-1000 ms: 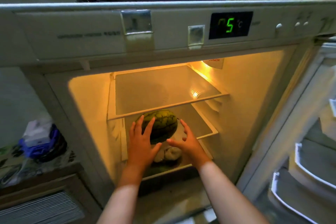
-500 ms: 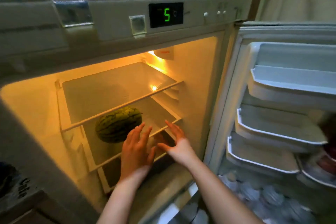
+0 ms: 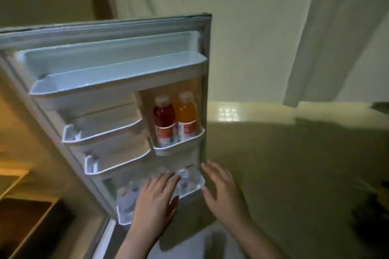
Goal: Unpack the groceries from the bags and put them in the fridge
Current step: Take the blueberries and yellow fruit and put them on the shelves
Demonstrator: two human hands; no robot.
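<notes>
The open fridge door [image 3: 207, 82] fills the left half of the head view, its inner racks facing me. A red drink bottle [image 3: 164, 119] and an orange drink bottle [image 3: 187, 115] stand side by side in a small right-hand rack. Clear water bottles [image 3: 128, 197] fill the bottom rack. My left hand [image 3: 154, 202] hovers in front of that bottom rack, fingers apart, holding nothing. My right hand [image 3: 223, 193] is just past the door's outer edge, also spread and holding nothing. The watermelon and the fridge's inside are out of view.
The top door rack [image 3: 117, 79] and two middle racks [image 3: 105, 134] hold nothing. A pale curtain [image 3: 328, 33] hangs at the upper right over a tiled floor [image 3: 273, 164]. A dark blurred object [image 3: 372, 212] lies at the right edge. The lit fridge opening glows at far left.
Both hands let go of the watermelon on the fridge shelf and drew back. My view swung right from the fridge's inside to the open door, with both hands now low by the bottom rack.
</notes>
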